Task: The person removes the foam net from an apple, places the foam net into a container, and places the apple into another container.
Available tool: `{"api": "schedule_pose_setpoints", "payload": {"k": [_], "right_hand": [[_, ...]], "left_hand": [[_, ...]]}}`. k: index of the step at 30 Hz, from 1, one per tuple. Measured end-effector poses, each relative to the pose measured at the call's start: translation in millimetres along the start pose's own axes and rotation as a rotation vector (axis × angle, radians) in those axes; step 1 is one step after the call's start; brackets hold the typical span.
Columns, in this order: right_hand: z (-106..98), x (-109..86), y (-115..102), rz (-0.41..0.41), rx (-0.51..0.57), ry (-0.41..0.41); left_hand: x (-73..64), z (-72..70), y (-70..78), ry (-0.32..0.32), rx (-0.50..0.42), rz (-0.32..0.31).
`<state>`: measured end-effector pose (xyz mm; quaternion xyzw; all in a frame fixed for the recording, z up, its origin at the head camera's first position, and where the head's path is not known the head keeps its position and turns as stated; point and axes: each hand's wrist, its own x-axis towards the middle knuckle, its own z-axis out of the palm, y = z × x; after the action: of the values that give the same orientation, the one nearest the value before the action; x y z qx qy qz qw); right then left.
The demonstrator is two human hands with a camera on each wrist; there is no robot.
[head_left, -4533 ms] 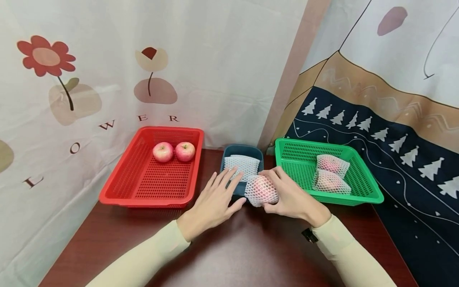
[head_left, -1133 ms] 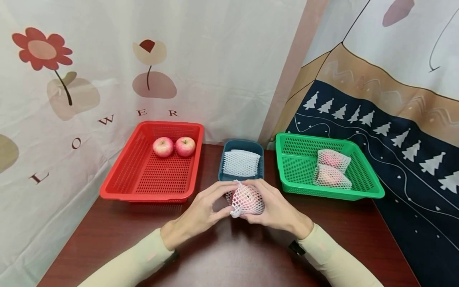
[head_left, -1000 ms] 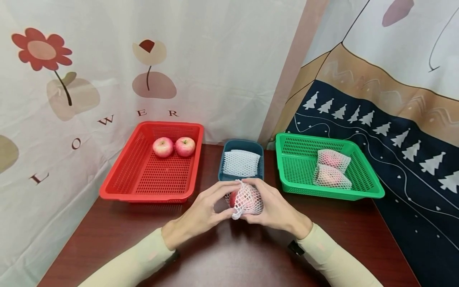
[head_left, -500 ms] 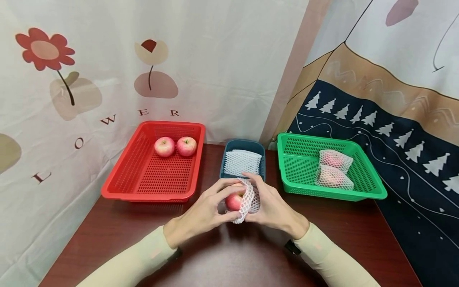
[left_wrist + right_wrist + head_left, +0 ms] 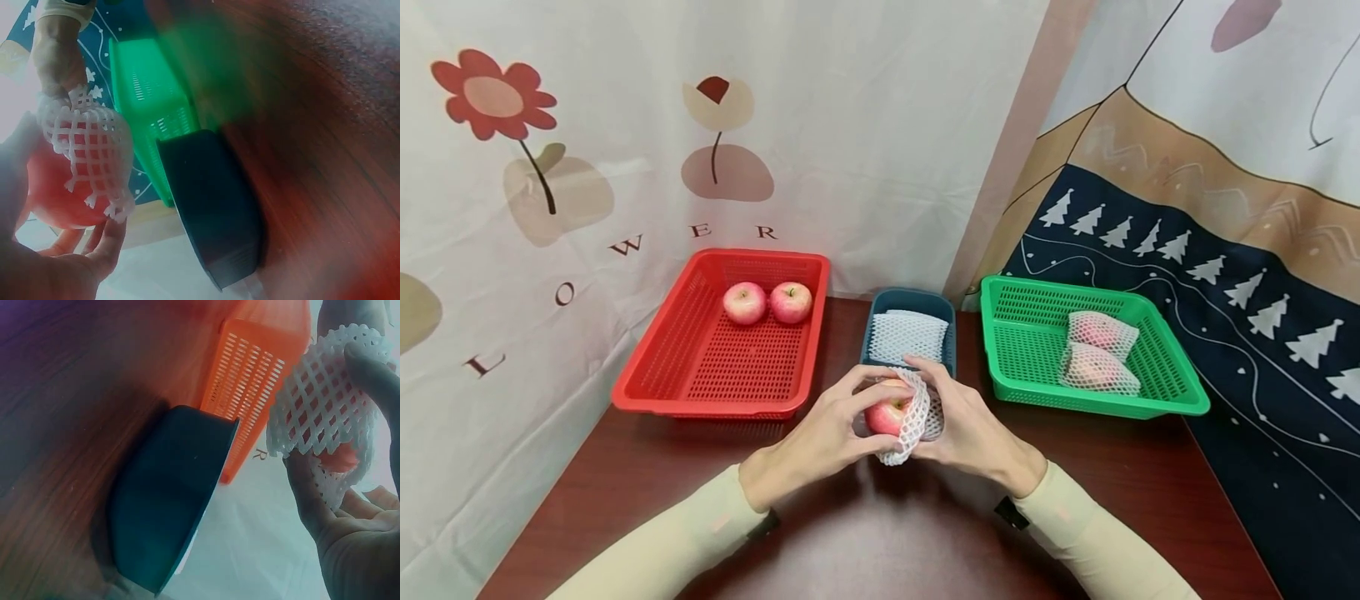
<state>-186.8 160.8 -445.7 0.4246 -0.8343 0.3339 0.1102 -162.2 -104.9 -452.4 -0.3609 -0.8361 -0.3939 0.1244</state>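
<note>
Between both hands, above the near side of the blue tray, is a pink-red apple (image 5: pixel 886 418) partly inside a white foam net (image 5: pixel 917 417). My left hand (image 5: pixel 812 433) curls its fingers and thumb round the bare side of the apple and the net's edge. The right hand (image 5: pixel 973 433) holds the net's other side. In the left wrist view the net (image 5: pixel 94 144) covers only part of the apple (image 5: pixel 56 187). From the right wrist, the net (image 5: pixel 319 400) shows most, with a patch of apple (image 5: pixel 340 457) at its opening.
A red basket (image 5: pixel 715 408) at left holds two bare apples (image 5: pixel 767 302). The blue tray (image 5: pixel 953 346) in the middle holds flat foam nets (image 5: pixel 908 335). At right, a green basket (image 5: pixel 1090 406) contains two netted apples (image 5: pixel 1101 354). A curtain (image 5: pixel 887 150) hangs behind the brown table (image 5: pixel 880 533).
Earlier the right hand held the netted apple and the left lay over the tray. Both hands then came together nearer the body, and the net slid rightward, baring the apple's left side.
</note>
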Motion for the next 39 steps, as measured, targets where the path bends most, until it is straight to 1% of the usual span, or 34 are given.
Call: {"api": "schedule_pose_setpoints", "payload": {"k": [7, 12, 16, 21, 27, 29, 34, 37, 39], "right_hand": [[1, 3.0, -2, 0.002, -0.026, 0.003], [-1, 5.0, -4, 0.036, -0.047, 0.001], [-5, 5.4, -5, 0.040, -0.106, -0.002], [-10, 3.3, -5, 0.014, -0.158, 0.002], [-13, 7.3, -5, -0.080, -0.165, 0.070], [-14, 10.5, -7, -0.104, -0.158, 0.079], [-16, 15.5, -11, -0.130, -0.154, 0.069], [-17, 17.3, -13, -0.135, -0.151, 0.083], [-18, 18.7, -14, -0.132, -0.140, 0.090]], "left_hand": [[-1.1, -3.7, 1.7, 0.055, 0.003, 0.003], [-3.0, -7.7, 2.8, 0.080, -0.002, -0.021], [-3.3, -12.6, 2.9, 0.106, -0.016, -0.043], [-3.4, -17.0, 1.7, 0.138, 0.019, -0.058], [-1.8, -18.3, 1.6, 0.156, 0.036, -0.045], [-0.5, -19.0, 1.8, 0.165, 0.042, -0.042], [2.6, -21.6, 2.1, 0.157, 0.044, -0.026], [3.9, -23.4, 2.2, 0.153, 0.046, -0.014], [4.8, -24.4, 2.2, 0.161, 0.051, -0.009]]}}
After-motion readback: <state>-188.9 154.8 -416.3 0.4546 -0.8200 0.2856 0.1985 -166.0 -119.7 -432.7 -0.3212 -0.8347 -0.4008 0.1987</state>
